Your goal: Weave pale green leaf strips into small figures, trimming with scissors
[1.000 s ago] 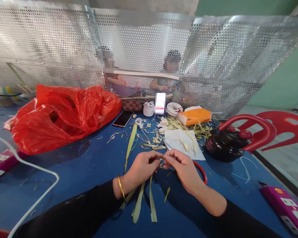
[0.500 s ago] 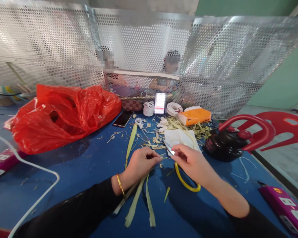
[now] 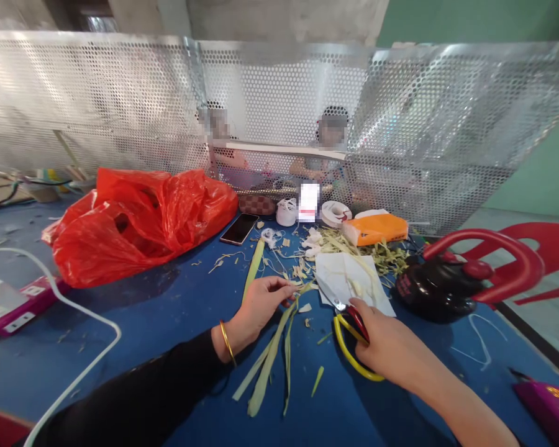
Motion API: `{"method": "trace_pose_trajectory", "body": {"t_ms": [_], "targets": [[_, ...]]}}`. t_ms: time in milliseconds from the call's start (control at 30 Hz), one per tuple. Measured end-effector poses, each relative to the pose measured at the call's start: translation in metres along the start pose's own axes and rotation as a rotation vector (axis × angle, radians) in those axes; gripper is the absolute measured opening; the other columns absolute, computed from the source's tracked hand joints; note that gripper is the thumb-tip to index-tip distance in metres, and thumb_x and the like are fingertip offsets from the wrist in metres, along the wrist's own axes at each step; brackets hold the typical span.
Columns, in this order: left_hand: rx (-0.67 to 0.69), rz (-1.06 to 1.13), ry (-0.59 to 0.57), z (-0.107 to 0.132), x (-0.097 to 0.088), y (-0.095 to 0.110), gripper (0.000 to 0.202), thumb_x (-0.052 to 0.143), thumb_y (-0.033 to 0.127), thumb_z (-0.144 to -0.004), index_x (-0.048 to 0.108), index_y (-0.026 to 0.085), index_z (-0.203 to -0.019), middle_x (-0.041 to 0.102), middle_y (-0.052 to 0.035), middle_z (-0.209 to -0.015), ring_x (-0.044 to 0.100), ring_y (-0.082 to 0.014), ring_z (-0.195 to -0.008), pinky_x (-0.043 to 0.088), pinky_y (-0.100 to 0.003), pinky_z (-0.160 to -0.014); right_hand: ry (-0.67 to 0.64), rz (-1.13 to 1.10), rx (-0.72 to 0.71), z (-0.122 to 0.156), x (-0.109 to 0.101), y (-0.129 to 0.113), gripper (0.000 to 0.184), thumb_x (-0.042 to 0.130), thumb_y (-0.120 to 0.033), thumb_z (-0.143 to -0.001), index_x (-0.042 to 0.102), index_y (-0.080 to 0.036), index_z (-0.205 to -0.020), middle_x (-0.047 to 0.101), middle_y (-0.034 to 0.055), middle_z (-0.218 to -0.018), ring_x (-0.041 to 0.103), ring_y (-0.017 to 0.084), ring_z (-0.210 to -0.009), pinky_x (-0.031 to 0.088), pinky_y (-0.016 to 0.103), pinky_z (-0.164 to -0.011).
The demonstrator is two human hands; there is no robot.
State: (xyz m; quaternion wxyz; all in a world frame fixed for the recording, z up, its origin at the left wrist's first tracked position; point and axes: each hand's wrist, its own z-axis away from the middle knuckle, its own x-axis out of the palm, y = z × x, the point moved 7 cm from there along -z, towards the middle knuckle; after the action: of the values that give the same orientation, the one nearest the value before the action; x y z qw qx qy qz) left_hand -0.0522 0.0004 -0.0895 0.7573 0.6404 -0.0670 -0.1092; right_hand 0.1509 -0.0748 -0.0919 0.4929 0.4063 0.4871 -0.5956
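My left hand [image 3: 266, 307], with a gold bangle at the wrist, pinches the tied-looking top of a bundle of pale green leaf strips [image 3: 265, 372]. The strips fan down across the blue table toward me. My right hand [image 3: 377, 329] is closed round a pair of scissors [image 3: 351, 357] with red and yellow handles, the large yellow loop hanging below the fingers. Their blades point up and left over a white paper sheet [image 3: 331, 264], a short way right of the bundle. A longer green leaf [image 3: 254, 267] lies behind my left hand.
A red plastic bag [image 3: 144, 230] fills the left, near a power strip [image 3: 23, 310] and white cable. A phone [image 3: 240, 228], thread spool [image 3: 286, 212], tape roll [image 3: 336, 214], orange tissue pack [image 3: 375, 228] and leaf scraps line the back. A dark kettle [image 3: 438, 288] stands right.
My right hand has shifted from the fingertips near the strips to a grip on the scissors' handles, lower and to the right. The view has tilted up slightly.
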Motion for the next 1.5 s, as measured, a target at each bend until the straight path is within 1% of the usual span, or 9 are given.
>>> {"method": "trace_pose_trajectory", "body": {"t_ms": [167, 267, 333, 467, 600, 800, 1033, 1167, 1500], "targets": [[-0.006, 0.038, 0.002, -0.003, -0.002, -0.004, 0.014, 0.066, 0.028, -0.071, 0.064, 0.015, -0.068, 0.064, -0.0003, -0.063, 0.052, -0.0077, -0.053, 0.036, -0.021, -0.052, 0.006, -0.395, 0.084, -0.002, 0.007, 0.008, 0.064, 0.057, -0.018, -0.07, 0.048, -0.02, -0.133, 0.071, 0.0108, -0.099, 0.066, 0.028, -0.091, 0.047, 0.034, -0.075], [-0.019, 0.048, 0.026, -0.004, -0.005, -0.005, 0.014, 0.065, 0.028, -0.073, 0.063, 0.015, -0.069, 0.065, -0.0006, -0.064, 0.052, -0.0079, -0.053, 0.036, -0.02, -0.05, -0.029, -0.821, 0.117, -0.004, 0.015, 0.008, 0.059, 0.059, -0.024, -0.07, 0.05, -0.023, -0.128, 0.067, 0.0032, -0.086, 0.064, 0.019, -0.066, 0.049, 0.029, -0.059], [-0.027, 0.055, 0.036, -0.005, -0.006, -0.007, 0.014, 0.064, 0.028, -0.074, 0.062, 0.015, -0.07, 0.065, -0.0009, -0.064, 0.053, -0.008, -0.053, 0.036, -0.02, -0.049, -0.054, -1.12, 0.136, -0.002, 0.018, 0.004, 0.058, 0.063, -0.029, -0.07, 0.049, -0.023, -0.126, 0.059, -0.0025, -0.075, 0.053, 0.012, -0.047, 0.047, 0.027, -0.049], [-0.043, 0.088, 0.037, -0.006, -0.005, -0.008, 0.012, 0.061, 0.026, -0.077, 0.061, 0.015, -0.071, 0.065, -0.0013, -0.066, 0.057, -0.0086, -0.055, 0.039, -0.02, -0.049, -0.058, -1.565, 0.02, 0.006, 0.01, -0.013, 0.047, 0.07, -0.035, -0.074, 0.054, -0.021, -0.116, 0.046, -0.0074, -0.064, 0.032, 0.004, -0.039, 0.047, 0.026, -0.05], [-0.054, 0.126, 0.03, -0.006, -0.005, -0.009, 0.012, 0.061, 0.024, -0.078, 0.06, 0.016, -0.069, 0.066, -0.0022, -0.067, 0.059, -0.0093, -0.056, 0.042, -0.021, -0.051, -0.246, -1.784, -0.126, 0.018, 0.011, -0.034, 0.043, 0.064, -0.052, -0.08, 0.059, -0.022, -0.111, 0.049, -0.003, -0.073, 0.034, 0.004, -0.045, 0.049, 0.028, -0.059], [-0.053, 0.16, 0.036, -0.007, -0.006, -0.012, 0.014, 0.061, 0.024, -0.079, 0.06, 0.015, -0.069, 0.066, -0.0023, -0.067, 0.06, -0.0096, -0.056, 0.043, -0.021, -0.052, -0.443, -1.851, -0.254, 0.033, 0.017, -0.056, 0.062, 0.058, -0.068, -0.075, 0.058, -0.024, -0.118, 0.053, 0.0032, -0.089, 0.052, 0.013, -0.068, 0.047, 0.04, -0.085], [-0.06, 0.158, 0.053, -0.009, -0.007, -0.013, 0.014, 0.061, 0.022, -0.08, 0.06, 0.014, -0.069, 0.066, -0.0024, -0.065, 0.06, -0.0099, -0.055, 0.045, -0.021, -0.053, -0.526, -1.832, -0.082, 0.032, 0.037, -0.054, 0.047, 0.044, -0.062, -0.088, 0.057, -0.021, -0.107, 0.052, -0.0001, -0.074, 0.045, 0.007, -0.046, 0.046, 0.022, -0.045], [-0.06, 0.154, 0.061, -0.008, -0.007, -0.013, 0.014, 0.06, 0.022, -0.081, 0.059, 0.015, -0.069, 0.066, -0.0024, -0.064, 0.061, -0.0097, -0.055, 0.045, -0.02, -0.053, -0.574, -1.785, -0.08, 0.034, 0.041, -0.055, 0.049, 0.045, -0.063, -0.088, 0.055, -0.02, -0.11, 0.054, -0.0003, -0.073, 0.048, 0.007, -0.043, 0.046, 0.02, -0.039], [-0.089, 0.165, 0.043, -0.009, -0.003, -0.018, 0.015, 0.057, 0.024, -0.084, 0.054, 0.016, -0.073, 0.07, -0.0041, -0.07, 0.063, -0.0096, -0.055, 0.044, -0.019, -0.05, -0.533, -1.695, -0.022, 0.033, 0.04, -0.058, 0.052, 0.052, -0.064, -0.084, 0.055, -0.02, -0.112, 0.053, -0.0029, -0.067, 0.045, 0.005, -0.038, 0.044, 0.017, -0.034]]}}
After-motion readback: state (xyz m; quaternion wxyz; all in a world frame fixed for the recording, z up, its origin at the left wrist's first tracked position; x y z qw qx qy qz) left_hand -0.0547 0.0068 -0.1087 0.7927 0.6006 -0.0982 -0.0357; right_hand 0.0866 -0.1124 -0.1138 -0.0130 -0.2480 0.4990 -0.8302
